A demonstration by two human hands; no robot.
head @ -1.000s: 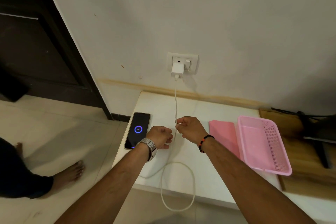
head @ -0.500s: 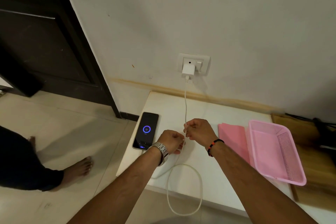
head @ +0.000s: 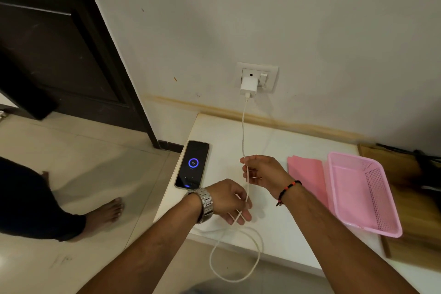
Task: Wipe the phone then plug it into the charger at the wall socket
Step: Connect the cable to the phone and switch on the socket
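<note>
White counter (head: 281,141) against the wall, and we see the phone (head: 192,164) lying lit at its left edge. Our right hand (head: 263,170) pinches the cable (head: 243,126) below the charger (head: 248,87); our left hand (head: 230,201) loosely curls round it at centre frame.

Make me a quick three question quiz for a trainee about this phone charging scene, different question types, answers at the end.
1. True or false: the charger is plugged into the wall socket.
2. Multiple choice: what touches the white cable? A) only the left hand B) only the right hand C) both hands
3. Fill in: the pink cloth lies between the right hand and the pink ____.

Key
1. True.
2. C; the right hand pinches it higher up, and it runs through the left fingers lower down.
3. Basket. The phone lies screen up and lit, left of both hands.
</note>
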